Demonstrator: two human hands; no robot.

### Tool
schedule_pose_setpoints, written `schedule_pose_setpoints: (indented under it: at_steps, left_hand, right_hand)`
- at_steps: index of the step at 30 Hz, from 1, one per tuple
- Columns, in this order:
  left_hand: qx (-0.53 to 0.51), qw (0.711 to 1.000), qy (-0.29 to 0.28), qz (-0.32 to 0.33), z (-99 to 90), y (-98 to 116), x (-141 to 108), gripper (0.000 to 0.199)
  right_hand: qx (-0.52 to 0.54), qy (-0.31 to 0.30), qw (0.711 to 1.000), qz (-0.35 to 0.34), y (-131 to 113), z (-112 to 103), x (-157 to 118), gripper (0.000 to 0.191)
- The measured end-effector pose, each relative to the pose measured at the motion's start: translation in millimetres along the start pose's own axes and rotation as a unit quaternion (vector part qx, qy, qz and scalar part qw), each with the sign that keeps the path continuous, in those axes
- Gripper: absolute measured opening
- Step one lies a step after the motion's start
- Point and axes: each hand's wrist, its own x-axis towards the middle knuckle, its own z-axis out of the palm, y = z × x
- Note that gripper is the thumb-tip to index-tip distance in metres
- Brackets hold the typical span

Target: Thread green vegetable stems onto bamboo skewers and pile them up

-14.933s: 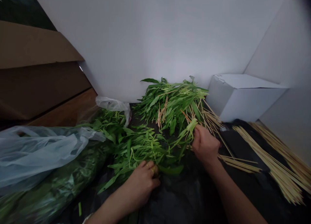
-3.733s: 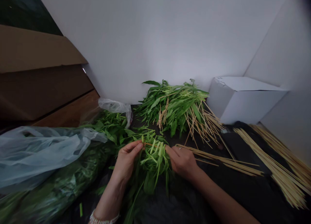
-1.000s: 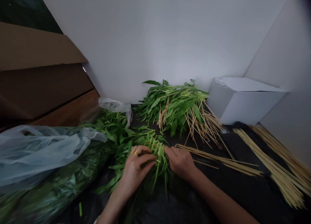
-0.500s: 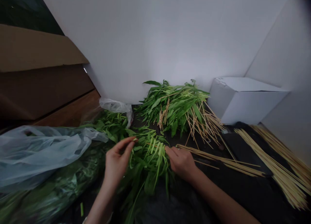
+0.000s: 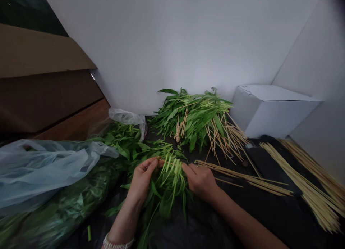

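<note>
Leafy green stems (image 5: 172, 168), which look like water spinach, hang side by side on a thin wooden skewer (image 5: 163, 160), their leaves drooping below. My right hand (image 5: 202, 179) is closed around the right end of that skewer, next to the pale cut stems. At its left end my left hand (image 5: 142, 175) pinches a leafy green stem against the skewer; the fingers partly hide the stem's end. More loose greens (image 5: 159, 146) lie just behind both hands.
Skewered greens (image 5: 194, 116) are piled by the wall. Loose skewers (image 5: 250, 177) lie right of my hand, with bigger bundles (image 5: 302, 188) farther right. A white box (image 5: 277, 112) stands behind them. Plastic bags (image 5: 54, 170) of greens and a cardboard box (image 5: 45, 98) are at left.
My left hand has moved right, bringing the stem from beside the skewer to its left end. My right hand keeps its hold and has barely moved.
</note>
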Motion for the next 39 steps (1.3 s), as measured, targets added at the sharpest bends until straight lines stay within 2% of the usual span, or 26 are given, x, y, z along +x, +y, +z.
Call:
schedule_pose_setpoints:
  at_steps: [9, 23, 31, 39]
  left_hand:
    - [-0.016, 1.0, -0.003, 0.0, 0.1, -1.6, -1.5, 0.03]
    - [-0.012, 1.0, 0.009, 0.002, 1.4, -0.3, -1.3, 0.033]
    - [-0.036, 0.999, 0.015, -0.024, 1.9, -1.2, -0.2, 0.03]
    - [-0.049, 0.995, -0.043, -0.081, -1.4, -3.3, 2.6, 0.03]
  right_hand:
    - [-0.005, -0.001, 1.0, -0.001, -0.2, 0.8, -0.7, 0.033]
    - [-0.007, 0.001, 1.0, -0.001, 0.3, 2.3, -1.6, 0.034]
    - [0.005, 0.0, 1.0, -0.002, -1.9, 0.3, -0.3, 0.034]
    - [0.01, 0.003, 1.0, -0.009, -2.8, 0.5, 0.0, 0.031]
